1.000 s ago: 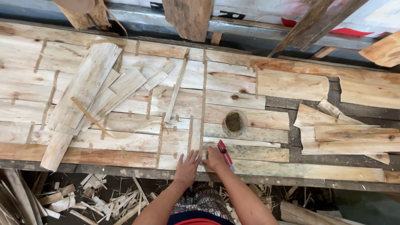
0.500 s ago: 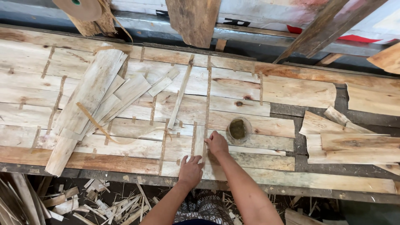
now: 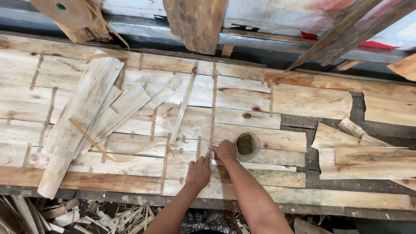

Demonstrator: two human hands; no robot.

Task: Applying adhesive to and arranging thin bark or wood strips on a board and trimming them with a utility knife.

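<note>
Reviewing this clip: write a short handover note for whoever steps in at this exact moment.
Left hand: flat on the veneer sheet, fingers beside a taped seam.
Right hand: pressing on that seam, next to a small round cup of dark liquid.
Done: many seams already carry tape strips.
Left: judging by the gaps, the loose veneer pieces piled left and the unjoined pieces at right.

I see my left hand [image 3: 198, 172] flat on the veneer sheet [image 3: 242, 93], my right hand [image 3: 224, 150] pressing a tape strip [image 3: 212, 108] beside a small cup [image 3: 246, 144].
</note>
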